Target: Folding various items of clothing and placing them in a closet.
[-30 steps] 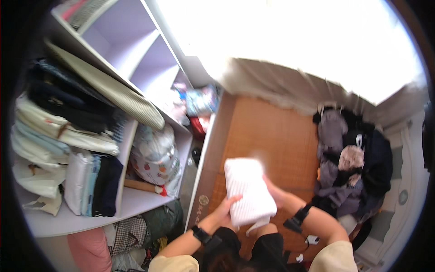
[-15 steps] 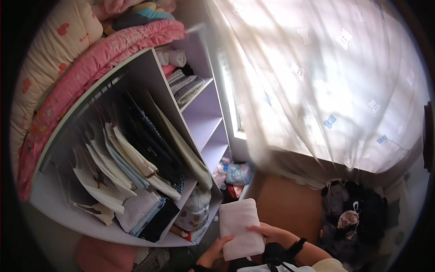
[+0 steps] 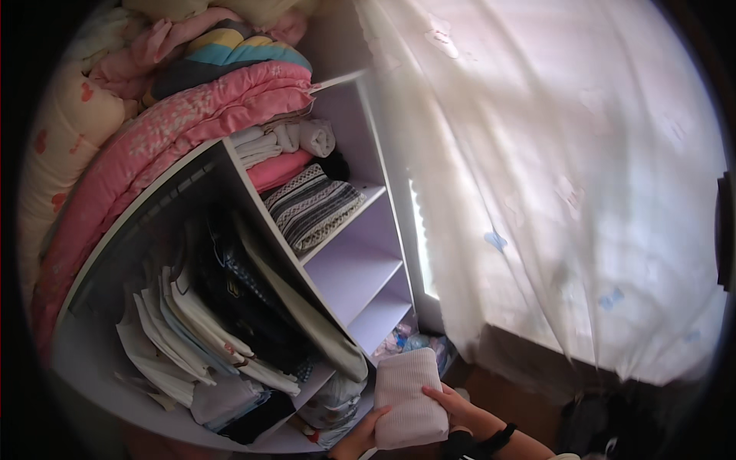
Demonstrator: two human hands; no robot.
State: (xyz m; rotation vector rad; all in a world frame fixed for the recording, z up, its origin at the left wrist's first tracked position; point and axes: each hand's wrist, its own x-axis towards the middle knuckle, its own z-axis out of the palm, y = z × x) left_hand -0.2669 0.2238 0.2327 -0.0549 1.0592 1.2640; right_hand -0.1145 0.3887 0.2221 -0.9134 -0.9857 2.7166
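Observation:
A folded pale pink ribbed garment (image 3: 409, 399) is held up in front of the open wardrobe, low in the view. My left hand (image 3: 366, 435) grips its lower left edge. On the other side, my right hand (image 3: 454, 408) holds the right edge with the thumb lying over the front. Past the bundle are the wardrobe's open shelves (image 3: 358, 276). A folded black-and-white patterned cloth (image 3: 313, 208) lies on the upper shelf, with a pink folded piece (image 3: 279, 170) and white rolled items (image 3: 316, 138) behind it.
Clothes on hangers (image 3: 180, 326) fill the left bay above folded stacks (image 3: 230, 410). A pink quilt (image 3: 192, 115) and other bedding cover the wardrobe's top. A sheer white curtain (image 3: 537, 176) hangs at the right, with a dark clothes pile (image 3: 606, 425) below. Plastic-wrapped things (image 3: 402, 341) sit in the bottom compartment.
My view has tilted upward, so the shelves and curtain stand lower in it and more bedding shows. Both hands keep hold of the folded garment.

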